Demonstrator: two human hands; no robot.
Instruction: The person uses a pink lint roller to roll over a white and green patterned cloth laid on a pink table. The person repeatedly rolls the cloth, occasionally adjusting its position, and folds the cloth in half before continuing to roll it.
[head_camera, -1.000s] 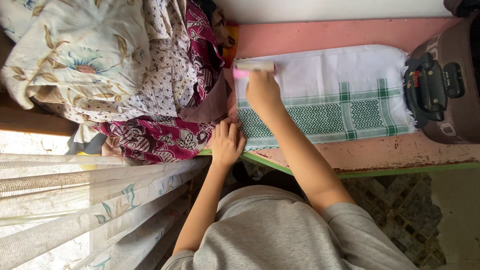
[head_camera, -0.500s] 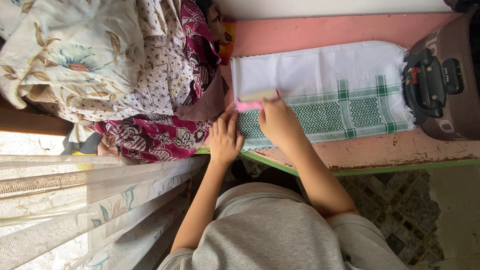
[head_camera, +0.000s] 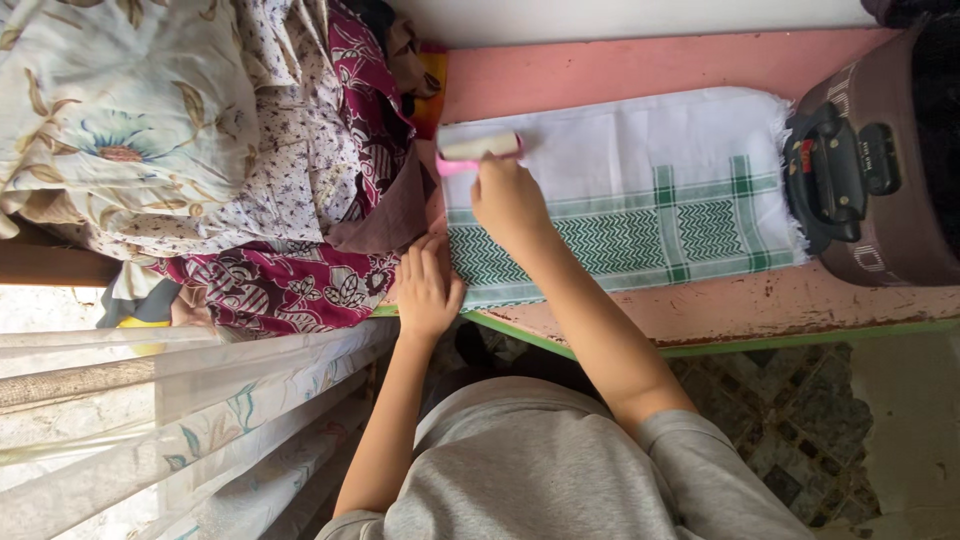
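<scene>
A folded white cloth with green checked and zigzag bands (head_camera: 640, 190) lies flat on a pink table (head_camera: 620, 70). My right hand (head_camera: 508, 200) grips a pink-handled lint roller (head_camera: 478, 148) and holds it on the cloth's far left corner. My left hand (head_camera: 425, 285) lies flat, fingers together, pressing the cloth's near left corner at the table edge.
A heap of floral and maroon patterned clothes (head_camera: 200, 150) fills the table's left side, touching the cloth's left edge. A brown suitcase with a black handle (head_camera: 870, 170) stands at the cloth's right end. Sheer curtain (head_camera: 150, 400) hangs at lower left; patterned floor tiles (head_camera: 800, 420) lie below.
My right hand rolled the lint roller toward me to the green band, then back out to the cloth's far left corner. My left hand stayed pressed on the near corner.
</scene>
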